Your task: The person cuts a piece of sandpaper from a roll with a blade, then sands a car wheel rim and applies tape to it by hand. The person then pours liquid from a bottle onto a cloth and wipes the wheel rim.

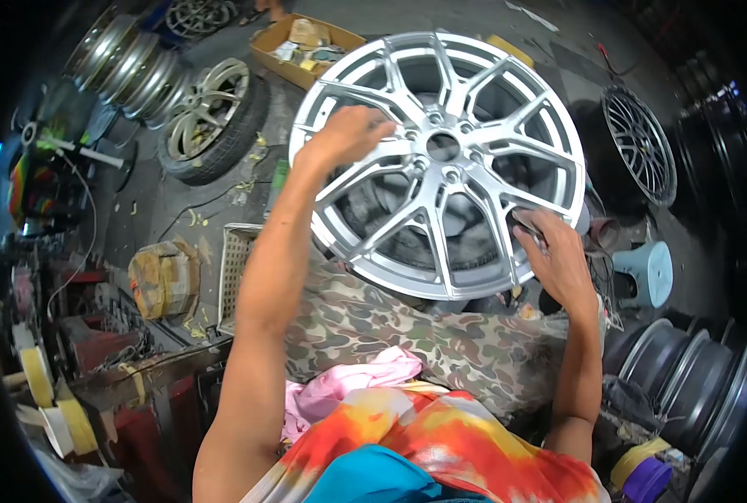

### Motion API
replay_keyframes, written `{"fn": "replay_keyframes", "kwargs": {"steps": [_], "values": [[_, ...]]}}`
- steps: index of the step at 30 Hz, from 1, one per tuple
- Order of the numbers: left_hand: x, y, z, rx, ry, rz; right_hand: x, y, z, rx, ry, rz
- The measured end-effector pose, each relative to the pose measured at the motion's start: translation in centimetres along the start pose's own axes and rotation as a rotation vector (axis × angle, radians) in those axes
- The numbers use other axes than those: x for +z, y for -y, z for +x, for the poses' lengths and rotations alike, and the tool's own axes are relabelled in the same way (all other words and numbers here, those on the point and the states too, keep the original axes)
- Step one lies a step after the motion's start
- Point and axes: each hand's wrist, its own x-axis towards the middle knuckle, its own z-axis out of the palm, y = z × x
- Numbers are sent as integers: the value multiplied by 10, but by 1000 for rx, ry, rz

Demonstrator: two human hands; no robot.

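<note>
A large silver alloy wheel (440, 197) with split spokes and an open centre bore lies face up in front of me, over the camouflage cloth across my lap. My left hand (350, 138) is at the wheel's left side, over a spoke, with its fingers curled together; anything inside them is hidden. At the lower right, my right hand (554, 256) bends its fingers against a spoke close to the rim. Thumb and fingers are pressed together there, and I cannot make out what is between them.
A tyred wheel (205, 121), stacked steel rims (134, 71) and an open cardboard box (306, 46) stand beyond on the left. To the right are a dark mesh wheel (639, 147), a light blue stool (646, 275) and more rims (684, 377). Tape rolls (54, 402) hang lower left.
</note>
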Motion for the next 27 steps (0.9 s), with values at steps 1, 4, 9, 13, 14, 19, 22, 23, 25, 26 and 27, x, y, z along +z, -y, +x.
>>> {"fn": "replay_keyframes", "kwargs": {"steps": [1, 4, 9, 13, 14, 19, 22, 23, 25, 26, 27], "values": [[-3, 4, -3, 8, 0, -5, -2, -1, -1, 26, 1, 16], [-8, -1, -11, -23, 48, 84, -3, -11, -3, 52, -28, 6], [29, -31, -44, 201, 150, 134, -14, -15, 1, 137, -23, 20], [57, -56, -76, 352, 150, 217, -12, -26, -1, 134, -40, 6], [59, -53, -76, 353, 159, 214, -13, -27, -1, 136, -52, 22], [40, -27, -67, 255, 75, 235, -16, -29, -3, 147, -18, -11], [20, -31, -68, 139, 89, 281, -16, -27, -4, 175, -21, 5], [16, -33, -68, 110, 115, 236, -16, -29, -4, 171, -13, -18], [16, -39, -68, 112, 161, 199, -16, -31, -4, 197, -9, -29], [20, -43, -70, 116, 174, 190, -17, -33, -3, 212, -3, -31], [26, -49, -72, 188, 187, 124, -17, -35, -3, 218, 5, -45]]}}
